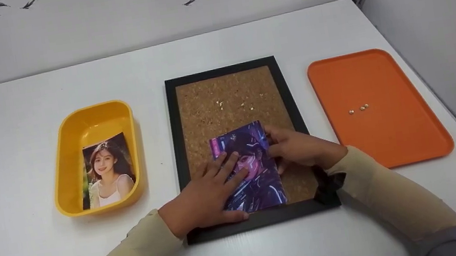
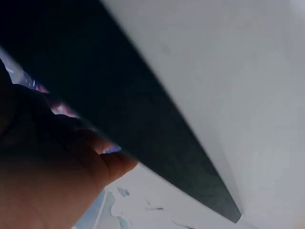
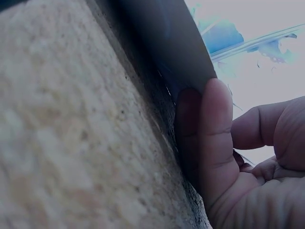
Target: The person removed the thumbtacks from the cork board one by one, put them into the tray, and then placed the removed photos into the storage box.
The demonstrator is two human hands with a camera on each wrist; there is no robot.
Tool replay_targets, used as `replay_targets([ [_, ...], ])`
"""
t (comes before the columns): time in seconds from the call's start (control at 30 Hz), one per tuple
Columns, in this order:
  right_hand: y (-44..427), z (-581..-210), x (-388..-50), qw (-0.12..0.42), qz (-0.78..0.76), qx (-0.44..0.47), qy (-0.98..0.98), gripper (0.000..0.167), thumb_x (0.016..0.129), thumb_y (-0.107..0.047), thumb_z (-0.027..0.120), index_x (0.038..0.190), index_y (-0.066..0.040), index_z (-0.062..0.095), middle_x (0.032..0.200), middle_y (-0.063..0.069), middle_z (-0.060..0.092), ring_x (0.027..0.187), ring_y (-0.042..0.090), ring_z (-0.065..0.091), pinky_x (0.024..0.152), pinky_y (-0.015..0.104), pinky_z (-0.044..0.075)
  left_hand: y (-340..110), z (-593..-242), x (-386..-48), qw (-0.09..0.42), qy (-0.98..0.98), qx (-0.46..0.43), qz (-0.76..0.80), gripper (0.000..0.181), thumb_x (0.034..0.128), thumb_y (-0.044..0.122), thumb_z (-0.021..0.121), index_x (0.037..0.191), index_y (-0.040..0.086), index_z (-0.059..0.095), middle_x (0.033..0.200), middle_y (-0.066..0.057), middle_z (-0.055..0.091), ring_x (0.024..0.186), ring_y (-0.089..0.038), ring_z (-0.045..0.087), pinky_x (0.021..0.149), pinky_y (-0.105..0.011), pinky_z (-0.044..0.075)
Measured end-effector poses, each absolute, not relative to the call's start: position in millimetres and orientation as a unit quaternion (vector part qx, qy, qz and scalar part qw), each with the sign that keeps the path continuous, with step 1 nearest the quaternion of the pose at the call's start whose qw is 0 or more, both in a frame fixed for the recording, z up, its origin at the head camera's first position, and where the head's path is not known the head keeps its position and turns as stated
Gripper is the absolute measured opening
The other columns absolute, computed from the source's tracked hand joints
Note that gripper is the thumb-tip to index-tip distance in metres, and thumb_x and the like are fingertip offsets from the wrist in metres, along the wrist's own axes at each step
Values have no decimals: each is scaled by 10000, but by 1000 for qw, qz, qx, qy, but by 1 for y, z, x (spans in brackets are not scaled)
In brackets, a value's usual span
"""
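A purple-and-blue picture card [image 1: 259, 186] with a futuristic face lies on the lower part of a black-framed corkboard [image 1: 233, 86]. My left hand [image 1: 206, 194] rests on the card's left side with its fingers spread and its thumb at the lower edge. At the card's right edge is my right hand [image 1: 303, 148], its fingers bent towards the card. Up close in the right wrist view, fingertips [image 3: 217, 102] touch the card's edge [image 3: 178, 43] just above the cork [image 3: 81, 124]. Whether they pinch it or hold something small is hidden. The left wrist view shows mostly the frame's side [image 2: 119, 90].
To the left, a yellow tub [image 1: 59, 180] holds a portrait photo [image 1: 109, 173]. An orange tray [image 1: 392, 135] on the right carries 3 small shiny studs [image 1: 351, 112]. Gold specks [image 1: 220, 104] dot the upper cork. White panels [image 1: 126, 21] stand behind the white table [image 1: 5, 147].
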State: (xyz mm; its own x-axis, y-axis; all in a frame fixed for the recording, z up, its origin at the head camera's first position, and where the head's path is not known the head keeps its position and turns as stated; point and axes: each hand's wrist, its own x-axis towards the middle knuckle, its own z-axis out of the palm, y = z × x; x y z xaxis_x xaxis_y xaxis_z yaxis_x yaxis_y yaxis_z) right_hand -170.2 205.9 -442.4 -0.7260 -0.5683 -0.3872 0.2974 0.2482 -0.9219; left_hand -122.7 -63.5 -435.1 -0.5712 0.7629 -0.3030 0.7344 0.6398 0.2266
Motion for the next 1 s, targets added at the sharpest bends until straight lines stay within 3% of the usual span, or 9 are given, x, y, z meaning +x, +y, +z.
replay_targets([
  [0.27, 207, -440, -171, 358, -605, -95, 705, 564, 969, -4, 483, 1479, -171, 310, 1176, 212, 604, 806, 287, 675, 579, 336, 577, -77, -404, -132, 182, 902, 383, 77, 793, 929, 629, 548, 1572, 225, 321, 1618, -66, 273, 1469, -309, 271, 1165, -536, 208],
  [0.43, 207, -440, -171, 360, -610, -96, 699, 548, 974, -4, 488, 1470, -159, 314, 1180, 218, 603, 818, 290, 676, 578, 334, 577, -94, -384, -126, 132, 909, 381, 107, 746, 931, 580, 595, 1532, 176, 412, 1553, -97, 400, 1407, -302, 392, 1156, -513, 253],
  [0.7, 206, -441, -171, 356, -599, -111, 708, 546, 970, 4, 474, 1465, -138, 294, 1162, 216, 586, 803, 287, 662, 597, 363, 583, -150, -344, -124, 8, 934, 324, 148, 718, 938, 556, 605, 1505, 144, 450, 1539, -113, 414, 1361, -336, 440, 1095, -540, 352],
  [0.73, 206, -442, -171, 355, -598, -112, 710, 545, 967, 7, 471, 1462, -139, 296, 1157, 216, 589, 801, 287, 660, 598, 365, 584, -160, -341, -124, -7, 935, 316, 159, 708, 939, 532, 621, 1501, 135, 454, 1540, -112, 411, 1288, -319, 515, 1055, -523, 408],
  [0.93, 206, -442, -172, 358, -600, -113, 707, 555, 964, 12, 464, 1467, -133, 277, 1177, 227, 571, 828, 296, 664, 607, 373, 585, -220, -328, -124, -65, 927, 269, 252, 661, 925, 270, 728, 1501, 107, 447, 1524, -121, 433, 1285, -333, 508, 1049, -535, 397],
  [1.0, 207, -442, -172, 360, -599, -112, 706, 560, 962, 12, 466, 1468, -129, 271, 1192, 226, 561, 840, 300, 666, 615, 377, 587, -239, -329, -124, -76, 930, 241, 266, 669, 913, 235, 742, 1501, 114, 449, 1520, -124, 438, 1374, -373, 410, 1081, -565, 340],
])
